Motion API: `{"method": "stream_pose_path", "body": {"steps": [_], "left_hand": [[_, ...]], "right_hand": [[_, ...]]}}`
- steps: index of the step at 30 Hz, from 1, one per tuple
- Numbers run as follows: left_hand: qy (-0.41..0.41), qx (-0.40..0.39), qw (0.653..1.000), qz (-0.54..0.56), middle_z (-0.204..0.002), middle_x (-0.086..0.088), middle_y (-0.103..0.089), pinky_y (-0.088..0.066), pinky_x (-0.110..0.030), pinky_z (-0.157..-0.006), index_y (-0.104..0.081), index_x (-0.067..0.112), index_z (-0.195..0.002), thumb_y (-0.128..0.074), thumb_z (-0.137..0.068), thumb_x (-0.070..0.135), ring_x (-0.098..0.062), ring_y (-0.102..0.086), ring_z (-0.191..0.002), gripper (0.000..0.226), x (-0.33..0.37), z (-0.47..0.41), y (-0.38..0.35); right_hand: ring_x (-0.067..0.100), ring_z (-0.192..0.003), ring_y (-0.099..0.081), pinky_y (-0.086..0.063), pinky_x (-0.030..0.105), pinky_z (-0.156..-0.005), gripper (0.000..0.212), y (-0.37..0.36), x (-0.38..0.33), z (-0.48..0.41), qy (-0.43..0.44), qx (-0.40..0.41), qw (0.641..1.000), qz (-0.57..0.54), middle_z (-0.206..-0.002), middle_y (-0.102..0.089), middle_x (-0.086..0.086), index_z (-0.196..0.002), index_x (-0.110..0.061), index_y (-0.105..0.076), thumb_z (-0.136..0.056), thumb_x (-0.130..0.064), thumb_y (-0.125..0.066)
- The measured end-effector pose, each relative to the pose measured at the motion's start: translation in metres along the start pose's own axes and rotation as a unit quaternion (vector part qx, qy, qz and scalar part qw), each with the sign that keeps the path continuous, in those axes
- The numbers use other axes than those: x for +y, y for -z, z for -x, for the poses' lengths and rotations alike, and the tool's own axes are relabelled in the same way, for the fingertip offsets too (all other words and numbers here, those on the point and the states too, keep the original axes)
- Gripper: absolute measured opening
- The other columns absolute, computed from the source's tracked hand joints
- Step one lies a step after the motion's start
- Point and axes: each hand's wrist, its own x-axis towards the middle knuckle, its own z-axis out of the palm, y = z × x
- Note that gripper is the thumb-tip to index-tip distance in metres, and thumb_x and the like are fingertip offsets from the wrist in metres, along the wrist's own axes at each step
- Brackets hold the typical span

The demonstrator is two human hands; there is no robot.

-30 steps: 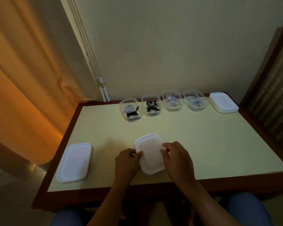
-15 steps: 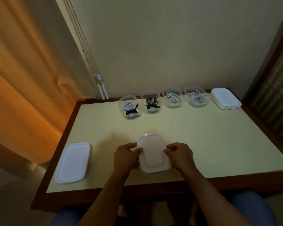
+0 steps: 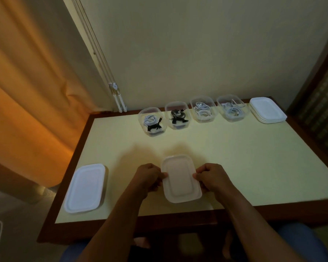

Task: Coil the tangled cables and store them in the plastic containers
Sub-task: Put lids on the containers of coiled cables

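A lidded plastic container (image 3: 180, 179) sits near the table's front edge, its white lid on top. My left hand (image 3: 148, 176) grips its left side and my right hand (image 3: 210, 176) grips its right side, thumbs on the lid's rim. Along the back stand several open clear containers: one with a white and a black cable (image 3: 152, 122), one with a black cable (image 3: 176, 116), and two with white coiled cables (image 3: 203, 109) (image 3: 231, 109). What is inside the held container is hidden.
Another lidded container (image 3: 85, 188) lies at the front left corner. A stack of white lids (image 3: 267, 112) sits at the back right. The cream table (image 3: 235, 157) has a dark wooden rim. A curtain hangs at the left, a wall behind.
Both hands have shifted from the lid's near corners to its sides, and the container has turned straighter on the table. The camera tilted slightly.
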Motion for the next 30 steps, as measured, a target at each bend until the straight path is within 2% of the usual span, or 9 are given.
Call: {"method": "stream_pose_path", "body": {"steps": [4,8,12,15,20,22,24,27,30], "left_hand": [[-0.01,0.002,0.998,-0.063,-0.08,-0.016,-0.066,-0.051,-0.03,-0.051,-0.062,-0.001,-0.104,-0.074,-0.091,0.005,-0.025,-0.06,-0.066,0.018,0.004,0.003,-0.003],[0.02,-0.005,1.0,-0.023,-0.079,-0.017,-0.065,-0.049,-0.029,-0.05,-0.064,-0.004,-0.105,-0.074,-0.09,0.001,-0.025,-0.058,-0.062,0.019,0.0,0.0,-0.001],[0.009,0.017,1.0,0.004,-0.064,-0.016,-0.058,-0.044,-0.028,-0.046,-0.058,-0.001,-0.086,-0.071,-0.088,-0.007,-0.023,-0.049,-0.049,0.014,-0.001,0.0,-0.002],[-0.001,0.026,1.0,-0.015,-0.059,-0.015,-0.054,-0.042,-0.027,-0.043,-0.056,0.0,-0.084,-0.07,-0.088,-0.008,-0.021,-0.046,-0.045,0.016,0.002,0.001,-0.003],[-0.022,-0.015,0.99,-0.138,-0.073,-0.015,-0.066,-0.05,-0.03,-0.051,-0.068,-0.005,-0.091,-0.075,-0.093,0.016,-0.022,-0.058,-0.057,0.023,0.013,0.009,0.005],[-0.05,-0.005,0.987,-0.153,-0.086,-0.012,-0.071,-0.05,-0.028,-0.052,-0.068,0.001,-0.1,-0.072,-0.095,0.034,-0.021,-0.064,-0.067,0.034,0.017,0.007,0.007],[-0.092,0.017,0.986,-0.135,-0.09,-0.01,-0.071,-0.047,-0.026,-0.048,-0.068,0.008,-0.103,-0.07,-0.096,0.04,-0.02,-0.064,-0.066,0.032,0.02,0.001,0.005],[-0.136,0.048,0.984,-0.101,-0.087,-0.007,-0.069,-0.044,-0.024,-0.043,-0.074,0.014,-0.096,-0.071,-0.095,0.026,-0.019,-0.06,-0.061,0.013,0.021,-0.01,-0.004],[-0.118,0.054,0.991,-0.03,-0.09,-0.012,-0.071,-0.054,-0.029,-0.051,-0.076,0.009,-0.093,-0.072,-0.094,0.012,-0.024,-0.065,-0.071,0.006,0.014,-0.017,-0.009]], "right_hand": [[0.027,-0.067,-0.065,-0.05,0.03,-0.05,0.007,0.003,-0.005,0.0,-0.027,-0.041,0.999,0.018,-0.087,-0.072,0.022,-0.09,0.001,-0.067,-0.086,0.003,-0.071],[0.027,-0.064,-0.065,-0.049,0.03,-0.05,0.009,0.003,-0.002,-0.001,-0.035,-0.042,0.998,-0.005,-0.081,-0.071,0.02,-0.083,-0.003,-0.067,-0.084,0.003,-0.073],[0.026,-0.061,-0.067,-0.052,0.031,-0.052,0.008,0.003,0.004,-0.004,-0.036,-0.025,0.999,-0.017,-0.072,-0.071,0.015,-0.078,-0.003,-0.071,-0.081,0.002,-0.077],[0.029,-0.068,-0.071,-0.058,0.036,-0.059,0.008,0.0,0.005,-0.004,-0.022,0.003,1.0,-0.001,-0.075,-0.074,0.013,-0.076,-0.004,-0.072,-0.079,0.0,-0.078],[0.027,-0.069,-0.071,-0.06,0.038,-0.061,0.008,0.002,-0.001,0.0,-0.01,-0.015,0.999,0.032,-0.079,-0.074,0.016,-0.081,-0.003,-0.071,-0.081,-0.005,-0.079],[0.025,-0.068,-0.071,-0.056,0.033,-0.057,0.012,0.007,-0.007,0.0,-0.013,-0.041,0.998,0.044,-0.08,-0.074,0.015,-0.084,-0.003,-0.072,-0.085,-0.014,-0.078],[0.024,-0.067,-0.071,-0.054,0.031,-0.055,0.019,0.007,-0.013,-0.002,-0.005,-0.037,0.998,0.05,-0.079,-0.074,0.013,-0.086,-0.004,-0.073,-0.088,-0.023,-0.077],[0.025,-0.066,-0.073,-0.059,0.034,-0.058,0.013,0.001,-0.018,-0.007,0.024,-0.002,0.998,0.062,-0.075,-0.074,0.011,-0.085,-0.007,-0.074,-0.088,-0.019,-0.077],[0.028,-0.067,-0.074,-0.063,0.04,-0.066,0.013,-0.004,-0.016,-0.013,0.027,0.015,0.997,0.067,-0.074,-0.074,0.011,-0.079,-0.009,-0.071,-0.087,-0.017,-0.077]]}}
